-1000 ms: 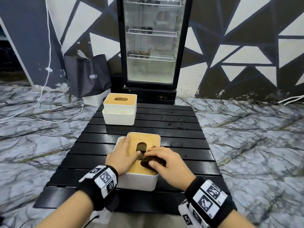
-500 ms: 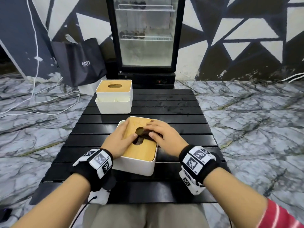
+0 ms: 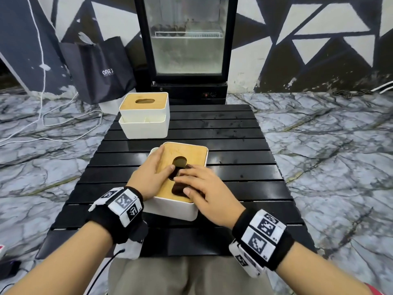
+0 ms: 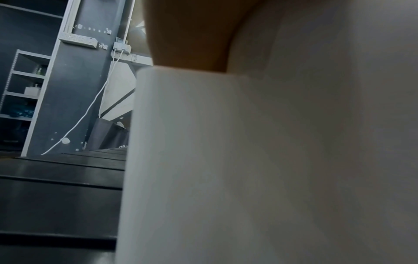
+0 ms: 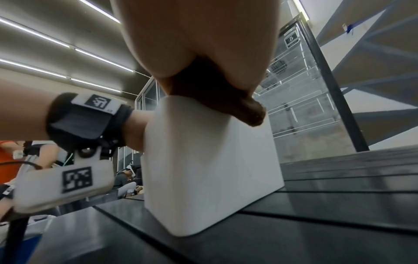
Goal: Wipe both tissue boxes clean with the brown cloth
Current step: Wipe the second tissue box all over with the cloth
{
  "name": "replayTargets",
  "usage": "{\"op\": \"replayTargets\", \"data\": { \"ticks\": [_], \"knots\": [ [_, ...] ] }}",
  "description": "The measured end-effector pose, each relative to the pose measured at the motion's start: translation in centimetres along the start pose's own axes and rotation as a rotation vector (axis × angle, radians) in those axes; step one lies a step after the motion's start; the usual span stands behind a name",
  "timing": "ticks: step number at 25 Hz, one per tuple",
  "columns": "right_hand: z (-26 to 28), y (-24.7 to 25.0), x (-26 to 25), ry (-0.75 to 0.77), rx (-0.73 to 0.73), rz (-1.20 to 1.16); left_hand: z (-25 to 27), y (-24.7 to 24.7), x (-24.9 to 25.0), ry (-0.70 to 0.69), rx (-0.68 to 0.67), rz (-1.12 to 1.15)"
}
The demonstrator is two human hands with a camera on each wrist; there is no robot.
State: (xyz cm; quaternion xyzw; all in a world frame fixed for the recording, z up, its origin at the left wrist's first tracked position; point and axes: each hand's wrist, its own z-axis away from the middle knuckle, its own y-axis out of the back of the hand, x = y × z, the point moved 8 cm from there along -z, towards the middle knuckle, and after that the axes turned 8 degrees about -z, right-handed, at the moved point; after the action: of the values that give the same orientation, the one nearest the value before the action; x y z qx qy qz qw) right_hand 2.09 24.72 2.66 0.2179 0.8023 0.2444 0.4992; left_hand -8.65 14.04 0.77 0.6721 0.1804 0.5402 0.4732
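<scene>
The near tissue box (image 3: 173, 210), white with a wooden lid (image 3: 194, 154), stands mid-table. My left hand (image 3: 151, 175) lies flat on the lid's left side, thumb at the oval slot. My right hand (image 3: 202, 188) presses the brown cloth (image 3: 177, 188) onto the near half of the lid with straight fingers. A second, similar tissue box (image 3: 144, 126) stands at the far left of the table, untouched. The left wrist view is filled by the near box's white wall (image 4: 203, 160). In the right wrist view the cloth (image 5: 226, 101) pokes out from under my palm over the box (image 5: 210, 160).
The black slatted table (image 3: 234, 145) stands on a marble floor. Behind it are a glass-door fridge (image 3: 187, 50) and a dark shopping bag (image 3: 100, 67). White cables (image 3: 42, 120) trail on the floor at left. My knees sit under the near table edge.
My right hand slid the cloth along the lid away from me, then back toward the near edge. The left hand stayed on the lid. The head camera tilted downward.
</scene>
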Motion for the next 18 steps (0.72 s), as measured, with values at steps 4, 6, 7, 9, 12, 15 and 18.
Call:
{"op": "replayTargets", "data": {
  "ticks": [4,6,7,9,12,15,18],
  "knots": [
    [-1.5,1.3,1.4,-0.029,0.001,-0.013,0.3,0.1,0.4,-0.017,-0.014,-0.015],
    [-3.1,2.5,3.0,-0.096,0.040,-0.005,0.4,0.1,0.5,-0.014,-0.013,-0.015],
    [-3.7,3.0,3.6,-0.131,0.058,0.004,0.3,0.1,0.4,-0.008,-0.013,-0.013],
    [-4.2,3.2,4.1,-0.168,0.090,0.013,0.1,0.0,0.2,0.006,-0.014,-0.013],
    [-2.5,2.0,2.1,-0.077,0.104,0.012,0.1,-0.2,-0.1,0.008,-0.005,-0.003],
    [0.0,0.0,-0.1,0.008,0.030,-0.003,0.2,-0.1,0.0,0.001,-0.008,-0.035],
    [0.1,0.2,0.2,0.017,-0.021,0.020,0.3,-0.2,0.5,-0.022,-0.033,-0.081]
  ]
}}
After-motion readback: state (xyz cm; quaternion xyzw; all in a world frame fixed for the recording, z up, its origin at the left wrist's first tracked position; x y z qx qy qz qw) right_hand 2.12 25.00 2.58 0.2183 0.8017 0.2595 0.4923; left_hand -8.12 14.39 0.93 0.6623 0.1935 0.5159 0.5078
